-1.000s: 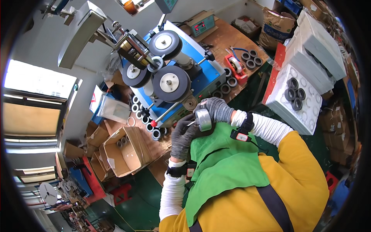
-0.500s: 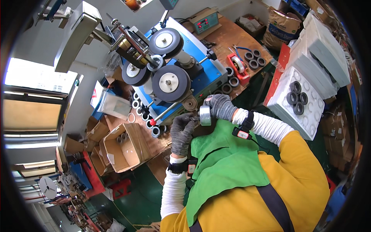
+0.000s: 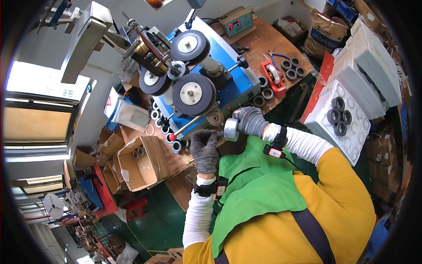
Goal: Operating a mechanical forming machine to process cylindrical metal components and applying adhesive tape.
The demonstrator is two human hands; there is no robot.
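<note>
My right hand (image 3: pixel 250 121), in a grey glove, grips a silvery ring-shaped roll (image 3: pixel 231 130) in front of the winding machine (image 3: pixel 239 86). My left hand (image 3: pixel 204 152), also gloved in grey, is just left of the roll and apart from it, by the machine's front edge. Its fingers are drawn together; whatever they may hold is too small to make out. On the blue machine top, a grey ring (image 3: pixel 177 70) sits among three dark wheels with pale hubs, one of them the front wheel (image 3: pixel 193 95).
Several rings (image 3: pixel 176 147) line the machine's left side. An open cardboard box (image 3: pixel 145 169) stands left. On the right are a red tape dispenser (image 3: pixel 273 79), pliers (image 3: pixel 279 56), and a white foam tray (image 3: pixel 318 116) bearing dark rings. A display box (image 3: pixel 238 24) stands behind.
My left hand has drawn away from the roll, leftward and slightly down. The roll has tilted and shifted a little left in my right hand.
</note>
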